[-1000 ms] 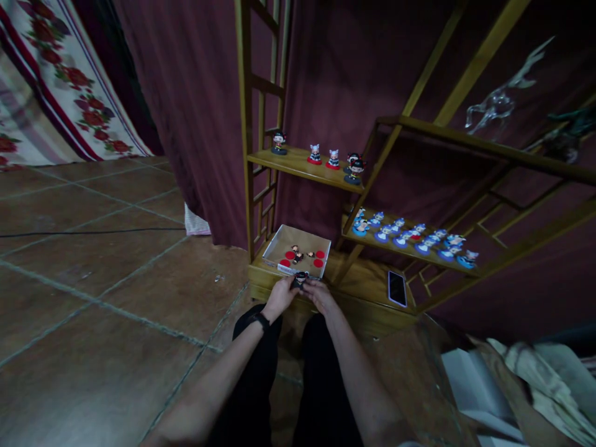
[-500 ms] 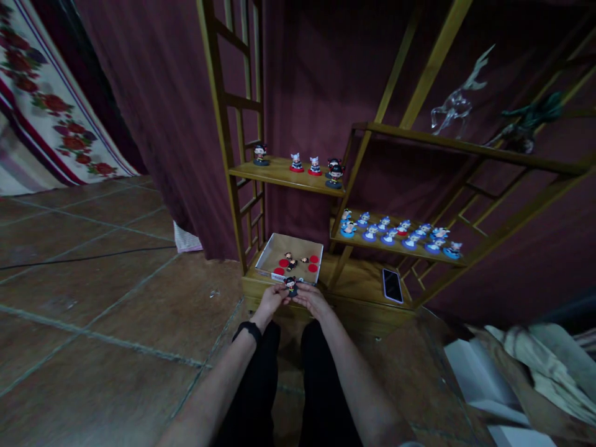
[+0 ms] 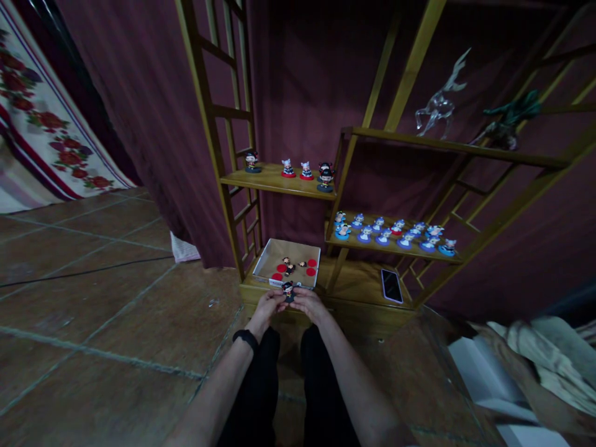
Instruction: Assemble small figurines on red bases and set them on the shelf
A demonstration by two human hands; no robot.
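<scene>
Between my two hands I hold a small figurine (image 3: 288, 290) with black hair buns, dark clothes and a dark round base. My left hand (image 3: 270, 306) grips it from the left, and my right hand (image 3: 308, 302) from the right. Just beyond my fingers stands a shallow cardboard box (image 3: 270, 256) on the cabinet's bottom board. Inside it lie several small dark-haired figurines (image 3: 290, 269) and several red discs (image 3: 311, 272). Another figurine with black buns (image 3: 252, 162) stands at the left end of the shelf above.
On the upper shelf (image 3: 270, 180) also stand two white-haired figurines on red bases (image 3: 306, 171). Several blue and white figurines (image 3: 383, 236) fill the right shelf. A phone (image 3: 392, 286) lies below them. A clear glass horse (image 3: 437, 108) and a green statue (image 3: 510, 121) stand higher up.
The view has shifted slightly, so the shelf appears a little further left and the box a little lower. Both hands keep hold of the figurine.
</scene>
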